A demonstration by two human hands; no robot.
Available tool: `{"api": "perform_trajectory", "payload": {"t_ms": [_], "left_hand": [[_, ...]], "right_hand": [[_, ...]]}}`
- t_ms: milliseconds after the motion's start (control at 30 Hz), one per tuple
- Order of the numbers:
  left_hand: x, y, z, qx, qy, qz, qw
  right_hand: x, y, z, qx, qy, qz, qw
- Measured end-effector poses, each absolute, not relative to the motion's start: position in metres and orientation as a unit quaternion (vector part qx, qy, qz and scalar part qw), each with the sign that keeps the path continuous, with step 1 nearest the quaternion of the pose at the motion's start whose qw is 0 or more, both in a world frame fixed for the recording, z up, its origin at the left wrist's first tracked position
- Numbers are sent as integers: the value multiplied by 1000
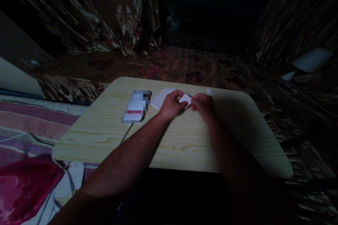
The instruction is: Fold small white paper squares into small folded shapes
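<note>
A small folded paper (185, 100), white, matte and crisp-edged, was held diamond-wise over the far half of the table, between both hands; a thin crease line was seen on its face. Whether the tabletop was touched by it could not be told.

The table (87, 140) was surfaced in pale, wood-grained material, smooth, its corners rounded. A flat white stack of sheets (159, 99) was laid just left of the paper, partly covered by the left hand. A slab-shaped device (135, 107), masked by pixelation, was placed further left, with a white cable (125, 135) run from its near end. A small crumpled-looking white piece (209, 91) was left near the far edge. Shiny, pleated curtains (126, 14) and a floral-patterned cloth (158, 66) were seen beyond, dimly lit; striped bedding (26, 119) was spread at left.

Both forearms were stretched forward, angled inward. By the left hand (171, 104) the paper was pinched, thumb laid on top, fingers curled behind. By the right hand (204, 105) the right corner was nipped between thumb and bent forefinger, remaining fingers tucked in.
</note>
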State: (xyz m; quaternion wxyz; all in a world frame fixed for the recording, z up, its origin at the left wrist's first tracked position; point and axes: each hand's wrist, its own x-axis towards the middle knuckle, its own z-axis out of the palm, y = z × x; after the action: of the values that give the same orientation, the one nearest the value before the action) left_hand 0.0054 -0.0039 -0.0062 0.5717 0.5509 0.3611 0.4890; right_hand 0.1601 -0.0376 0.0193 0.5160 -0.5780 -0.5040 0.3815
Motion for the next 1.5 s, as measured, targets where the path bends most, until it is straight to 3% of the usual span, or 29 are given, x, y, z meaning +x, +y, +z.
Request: {"api": "perform_trajectory", "payload": {"t_ms": [467, 1500], "left_hand": [[3, -1, -8, 567, 367, 486, 554], [5, -11, 0, 587, 318, 457, 588]], "right_hand": [[160, -38, 20, -566, -489, 418, 516], [159, -38, 18, -590, -518, 353, 509]]}}
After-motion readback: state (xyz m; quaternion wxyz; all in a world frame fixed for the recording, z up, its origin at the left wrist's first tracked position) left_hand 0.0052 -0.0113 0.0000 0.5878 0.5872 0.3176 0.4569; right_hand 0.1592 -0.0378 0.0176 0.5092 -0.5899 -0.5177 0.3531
